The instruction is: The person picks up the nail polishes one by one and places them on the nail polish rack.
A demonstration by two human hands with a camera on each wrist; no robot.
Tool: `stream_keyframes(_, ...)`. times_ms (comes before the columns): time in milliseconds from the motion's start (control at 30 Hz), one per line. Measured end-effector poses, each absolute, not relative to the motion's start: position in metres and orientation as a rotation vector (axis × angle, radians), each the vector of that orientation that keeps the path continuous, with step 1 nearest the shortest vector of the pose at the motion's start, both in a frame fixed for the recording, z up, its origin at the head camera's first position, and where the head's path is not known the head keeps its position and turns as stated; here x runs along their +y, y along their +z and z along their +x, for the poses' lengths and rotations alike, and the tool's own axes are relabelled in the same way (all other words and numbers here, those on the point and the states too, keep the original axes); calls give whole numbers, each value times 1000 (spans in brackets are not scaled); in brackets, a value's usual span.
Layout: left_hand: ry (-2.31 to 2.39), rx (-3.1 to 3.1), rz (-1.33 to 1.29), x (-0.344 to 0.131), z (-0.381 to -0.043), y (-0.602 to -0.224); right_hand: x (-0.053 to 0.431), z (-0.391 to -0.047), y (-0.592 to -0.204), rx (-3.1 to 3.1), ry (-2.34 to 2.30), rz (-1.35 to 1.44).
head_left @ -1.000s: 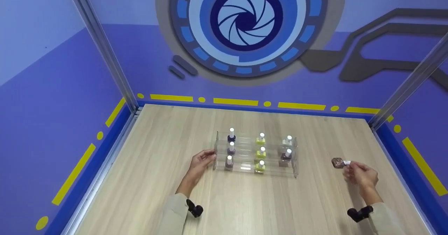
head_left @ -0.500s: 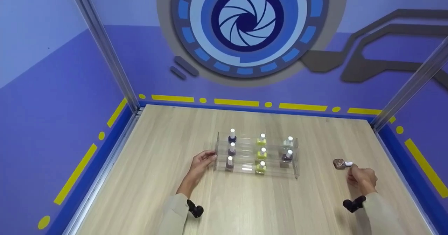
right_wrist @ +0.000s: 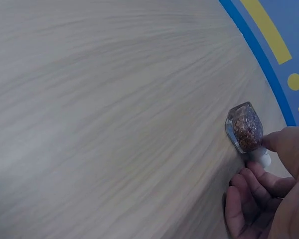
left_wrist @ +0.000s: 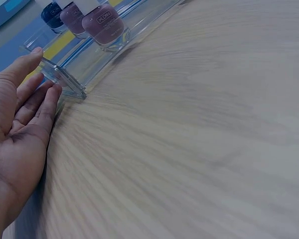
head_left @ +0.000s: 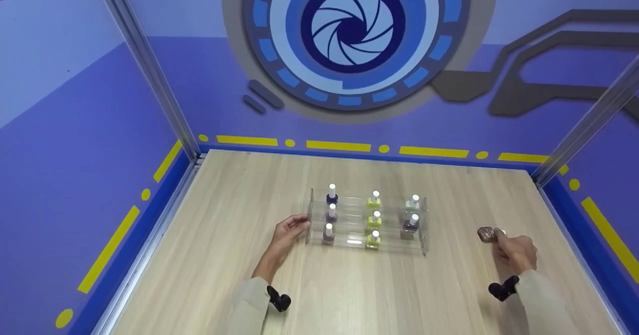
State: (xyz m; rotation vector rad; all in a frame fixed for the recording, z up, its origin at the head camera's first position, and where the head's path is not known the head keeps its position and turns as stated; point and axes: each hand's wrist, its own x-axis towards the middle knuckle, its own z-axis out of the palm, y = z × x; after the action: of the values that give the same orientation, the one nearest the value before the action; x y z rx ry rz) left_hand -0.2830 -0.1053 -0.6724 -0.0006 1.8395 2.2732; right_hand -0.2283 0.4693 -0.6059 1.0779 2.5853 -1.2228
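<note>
A clear acrylic tiered rack (head_left: 349,240) stands mid-table with small white-capped nail polish bottles in columns. The left column runs from dark navy to mauve (left_wrist: 103,24); three yellow bottles (head_left: 373,220) fill the middle column, and a pale one (head_left: 412,202) sits above a dark one (head_left: 411,223) at right. My left hand (head_left: 288,232) touches the rack's left end panel with thumb and fingertips, fingers loosely extended. Right of the rack, a glittery copper nail polish bottle (right_wrist: 246,130) lies on its side. My right hand (head_left: 516,252) pinches it around its white cap (right_wrist: 261,157), partly hidden by the thumb.
The wooden table (head_left: 239,190) is bounded by blue printed panels (head_left: 199,85) at back and sides. Metal posts (head_left: 159,85) rise at its back corners. Black wrist-worn devices (head_left: 278,299) sit at both sleeves.
My right hand has slid its grip from the cap's end toward the copper bottle's neck, covering more of the cap. The bottle has shifted slightly; my left hand stays at the rack.
</note>
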Motion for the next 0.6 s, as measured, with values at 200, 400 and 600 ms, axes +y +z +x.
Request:
stream_keyframes(200, 2235, 1861, 2, -105, -285, -671, 474, -231, -606, 2562, -1285, 1080)
stream_keyframes(400, 2248, 1852, -4, -106, -284, -672, 474, -237, -609, 2642, -1083, 1071)
stream_keyframes(600, 2253, 1840, 8, -107, -283, -672, 472, -240, -612, 2699, -1006, 1130)
